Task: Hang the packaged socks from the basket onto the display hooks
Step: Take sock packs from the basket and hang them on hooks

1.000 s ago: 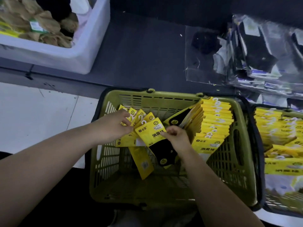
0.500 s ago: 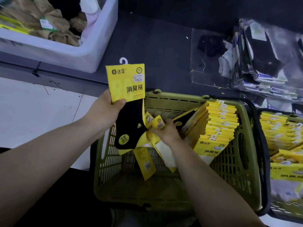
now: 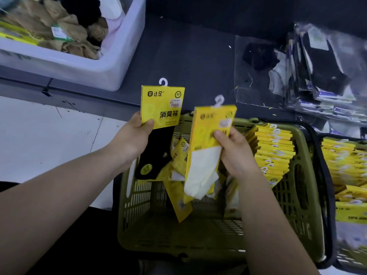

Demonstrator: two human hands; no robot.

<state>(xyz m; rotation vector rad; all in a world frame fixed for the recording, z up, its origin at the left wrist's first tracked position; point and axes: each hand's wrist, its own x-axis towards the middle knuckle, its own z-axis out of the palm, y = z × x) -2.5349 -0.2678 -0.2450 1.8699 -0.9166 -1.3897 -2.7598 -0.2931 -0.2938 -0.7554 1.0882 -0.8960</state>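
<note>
My left hand grips a black sock pack by its yellow card, held upright above the olive basket's left side, white hook on top. My right hand pinches a white sock pack with a yellow card, raised over the middle of the basket. More yellow packs lie loose in the basket under the hands, and a row of packs stands stacked along its right side. No display hooks are in view.
A second basket of yellow packs sits at the right edge. A white bin of tan and black socks stands at the upper left on a dark shelf. Clear bags of dark socks lie at the upper right.
My left hand lifted the black sock pack out of the basket and holds it up. My right hand then picked the white sock pack from the pile and raised it.
</note>
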